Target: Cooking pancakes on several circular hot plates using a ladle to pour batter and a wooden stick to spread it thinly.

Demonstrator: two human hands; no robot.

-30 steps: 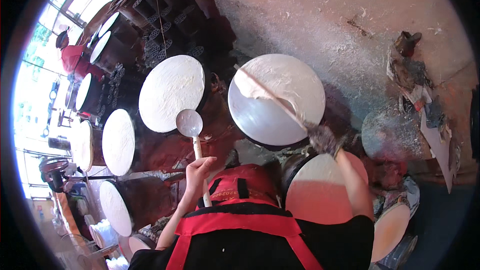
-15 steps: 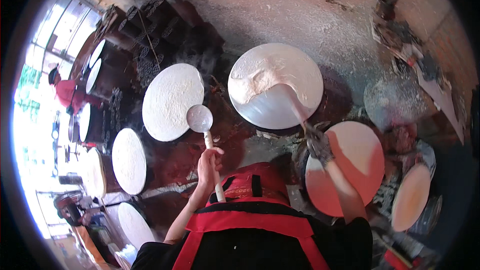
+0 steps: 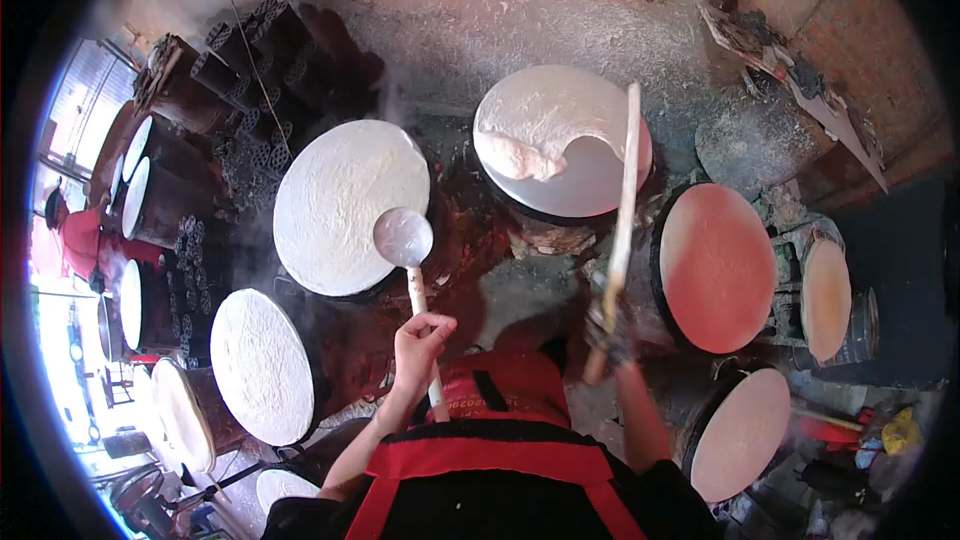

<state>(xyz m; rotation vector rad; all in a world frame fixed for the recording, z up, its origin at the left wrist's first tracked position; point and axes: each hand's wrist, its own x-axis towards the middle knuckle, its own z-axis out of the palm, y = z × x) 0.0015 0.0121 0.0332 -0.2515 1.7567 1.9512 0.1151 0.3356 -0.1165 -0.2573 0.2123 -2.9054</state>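
My left hand (image 3: 420, 342) is closed around the pale handle of a ladle (image 3: 403, 237). Its round bowl hangs over the lower right edge of a round griddle (image 3: 350, 202) coated with white batter. My gloved right hand (image 3: 608, 332) grips a long pale wooden stick (image 3: 627, 195), raised and blurred by motion. Its upper end overlaps the right side of another round griddle (image 3: 590, 185) in the view. There a crumpled white sheet of batter (image 3: 520, 153) is bunched at the left, beside a bare grey patch of the plate.
Several more coated round plates (image 3: 262, 367) stand on both sides, including a reddish-lit one (image 3: 717, 268) at right. Dark perforated cylinders (image 3: 262, 70) are piled at back left. A person in red (image 3: 82, 240) is at far left. A dusty wall (image 3: 520, 0) rises behind.
My right hand has drawn back from the far griddle, and its stick now points upward. The batter sheet there has become bunched toward the left. My view has turned right; the left hand still grips the ladle.
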